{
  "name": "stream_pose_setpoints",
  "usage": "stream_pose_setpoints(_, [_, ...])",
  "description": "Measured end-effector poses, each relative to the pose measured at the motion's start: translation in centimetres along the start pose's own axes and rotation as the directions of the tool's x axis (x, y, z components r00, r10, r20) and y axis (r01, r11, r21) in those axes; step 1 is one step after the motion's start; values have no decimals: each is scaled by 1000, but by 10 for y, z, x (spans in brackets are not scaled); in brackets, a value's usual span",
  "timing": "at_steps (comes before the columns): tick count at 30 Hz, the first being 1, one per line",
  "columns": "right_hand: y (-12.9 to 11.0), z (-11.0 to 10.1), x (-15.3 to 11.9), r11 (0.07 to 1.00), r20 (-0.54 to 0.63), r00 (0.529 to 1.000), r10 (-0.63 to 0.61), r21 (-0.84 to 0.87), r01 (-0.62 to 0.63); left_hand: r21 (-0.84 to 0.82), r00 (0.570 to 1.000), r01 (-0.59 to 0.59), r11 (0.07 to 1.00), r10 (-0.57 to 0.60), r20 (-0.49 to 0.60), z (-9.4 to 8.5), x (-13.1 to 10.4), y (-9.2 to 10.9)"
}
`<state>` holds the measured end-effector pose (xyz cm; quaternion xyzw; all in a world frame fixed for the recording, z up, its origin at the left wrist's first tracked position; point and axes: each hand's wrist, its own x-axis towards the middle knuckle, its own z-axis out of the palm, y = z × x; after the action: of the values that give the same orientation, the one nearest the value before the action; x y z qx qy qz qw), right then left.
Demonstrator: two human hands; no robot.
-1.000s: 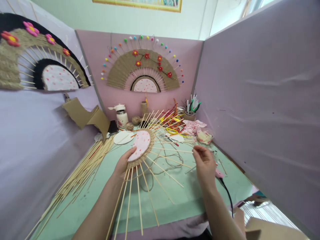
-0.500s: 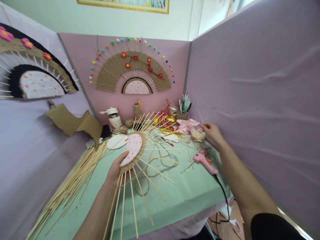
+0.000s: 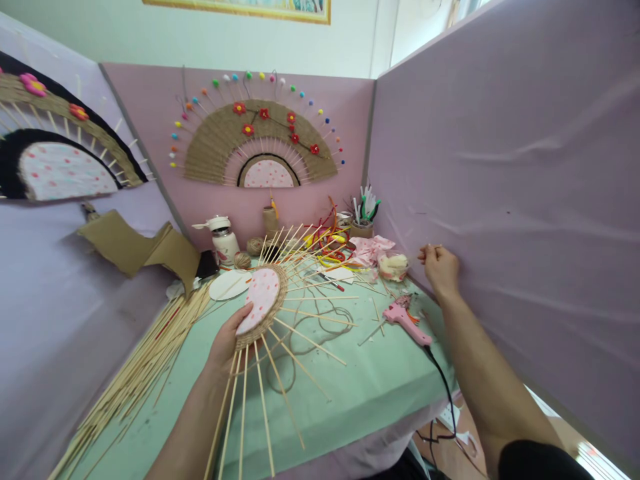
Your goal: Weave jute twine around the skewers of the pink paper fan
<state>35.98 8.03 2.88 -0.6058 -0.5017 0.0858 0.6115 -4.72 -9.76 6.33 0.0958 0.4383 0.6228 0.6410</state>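
My left hand [image 3: 231, 337] grips a half-round fan [image 3: 260, 293] by its lower left edge, the thumb on the pink-dotted white cloth. A woven twine band [image 3: 281, 293] borders the cloth, and thin bamboo sticks [image 3: 313, 343] spread out from it. Loose loops of twine [image 3: 325, 320] lie on the table beneath the sticks. Close to the right partition, my right hand [image 3: 441, 268] is raised with its fingers closed; whether anything is between them is hidden. To its left sits a small clear tub [image 3: 393, 267] with pale contents.
A pink glue gun [image 3: 407, 322] with a black cord lies at the right. Bamboo sticks [image 3: 135, 373] are heaped at the left, near a white oval piece [image 3: 229, 285]. A white bottle [image 3: 225, 243], twine balls, coloured cords and a pen pot [image 3: 361, 229] stand behind. Finished fans hang on the partitions.
My right hand has moved right, away from the tub, and its fingers have closed more. My left hand still holds the fan. The whole view has shifted slightly.
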Motion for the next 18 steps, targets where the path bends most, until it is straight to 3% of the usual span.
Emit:
stream_pose_setpoints(5, [-10, -6, -7, 985, -99, 995, 7, 173, 10, 11, 1000, -2, 1000, 2, -18, 3, -2, 0])
stream_pose_setpoints(10, [-24, -13, -16, 917, -150, 985, 90, 397, -23, -6, 1000, -4, 1000, 4, -9, 4, -3, 0])
stream_pose_setpoints(15, [-56, -34, -33, 790, -35, 987, 157, 604, -104, -14, 997, -35, 999, 34, -68, -2, 3, 2])
stream_pose_setpoints(17, [-74, -45, -45, 642, 116, 981, 158, 743, -191, -29, 996, -64, 998, 62, -63, -6, 7, 3])
stream_pose_setpoints(18, [-83, -51, -52, 615, 151, 978, 146, 760, -209, -37, 995, -72, 997, 70, -67, -8, 9, 4])
